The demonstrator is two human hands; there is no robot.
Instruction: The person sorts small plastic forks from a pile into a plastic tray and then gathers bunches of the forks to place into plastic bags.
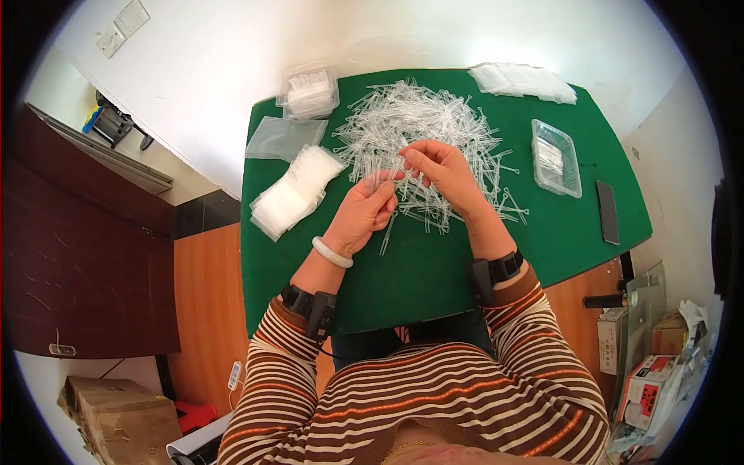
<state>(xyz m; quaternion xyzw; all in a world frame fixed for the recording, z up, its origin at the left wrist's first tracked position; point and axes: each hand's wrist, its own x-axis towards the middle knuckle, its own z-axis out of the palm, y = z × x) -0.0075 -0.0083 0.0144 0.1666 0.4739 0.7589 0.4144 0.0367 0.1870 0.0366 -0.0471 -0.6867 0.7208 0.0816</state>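
Observation:
A heap of clear, thin plastic sticks with looped ends [422, 116] spreads across the green table. In front of it, my left hand [366, 208] is closed around several clear plastic sticks [373, 174] that point up past the fingers. My right hand [440, 172] hovers over the heap with thumb and forefinger pinched, close to the left fingertips. Whatever sits in that pinch blends into the clear sticks behind, so I cannot make it out. To the left of my left hand lies a fanned stack of translucent plastic bags [291, 198].
A clear tub of sticks [310, 93] stands at the back left, beside a flat clear bag [283, 138]. More bags [523, 82] lie at the back right. On the right are a clear tray holding sticks [556, 159] and a phone [607, 211]. Boxes [651, 387] flank the table.

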